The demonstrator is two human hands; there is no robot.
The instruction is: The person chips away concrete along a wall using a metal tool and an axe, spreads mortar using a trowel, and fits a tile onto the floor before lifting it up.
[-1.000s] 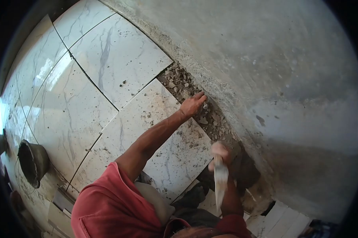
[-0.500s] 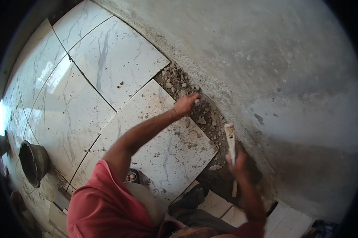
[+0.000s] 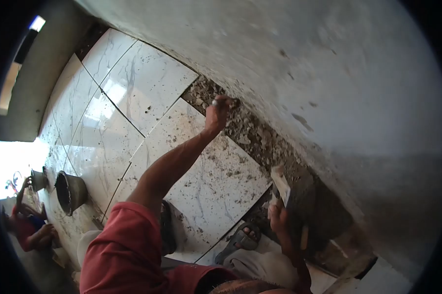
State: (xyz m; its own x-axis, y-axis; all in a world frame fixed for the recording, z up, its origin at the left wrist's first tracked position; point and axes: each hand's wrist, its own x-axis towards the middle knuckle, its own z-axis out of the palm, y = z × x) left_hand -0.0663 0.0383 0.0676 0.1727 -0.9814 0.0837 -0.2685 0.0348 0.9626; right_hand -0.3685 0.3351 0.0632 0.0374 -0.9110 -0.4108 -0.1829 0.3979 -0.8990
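Observation:
My left hand point(image 3: 217, 116) is closed around a short tool mostly hidden in the fist. Its small, light, rounded end point(image 3: 214, 103) shows by the fingers, and something dark sticks out on the wall side. The fist is over a strip of broken mortar rubble point(image 3: 252, 134) between the marble-patterned tile point(image 3: 206, 171) and the wall. Lower right, my right hand point(image 3: 278, 218) grips a pale, flat-sided, mortar-crusted tool point(image 3: 280, 183), its far end pointing at the rubble. The tool's exact kind is unclear.
Gritty tiles point(image 3: 108, 122) spread left, with a dark bucket point(image 3: 71, 192) on them. Another person point(image 3: 30, 228) crouches far left, a hand at a second bucket point(image 3: 38, 180). The bare wall point(image 3: 338, 98) borders the strip. A wooden stick point(image 3: 304, 237) shows beside my right forearm.
My left hand has moved up and left along the rubble strip. My right hand and its tool have shifted slightly down and left. The view has turned, bringing the other person in.

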